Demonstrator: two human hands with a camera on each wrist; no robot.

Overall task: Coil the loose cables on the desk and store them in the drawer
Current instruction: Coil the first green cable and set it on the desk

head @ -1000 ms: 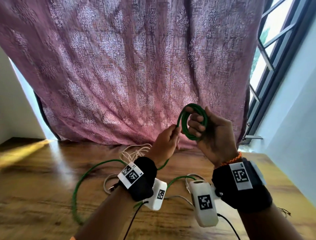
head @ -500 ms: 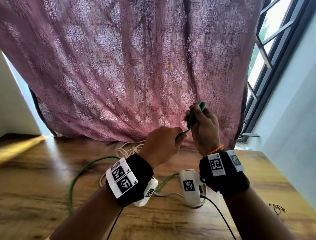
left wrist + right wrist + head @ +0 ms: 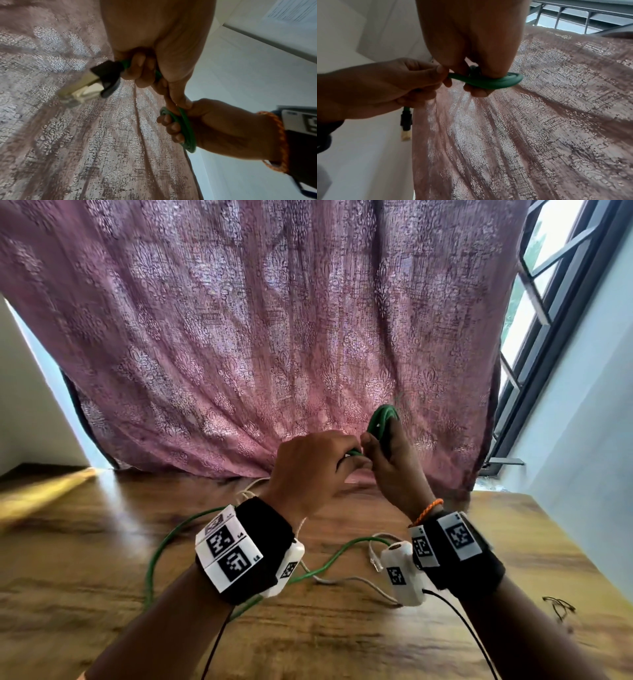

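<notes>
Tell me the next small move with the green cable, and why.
Probably the left hand should tuck its plug end against the coil in the right hand, freeing itself to gather slack: green cable lies loose on the desk.

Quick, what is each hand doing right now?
Left hand: closed, gripping the green cable near its plug.
Right hand: closed around the coiled loops of the same cable.

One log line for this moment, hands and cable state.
step: coiling | right hand: grips green cable coil | left hand: holds plug end | rest of cable on desk | drawer: unseen
</notes>
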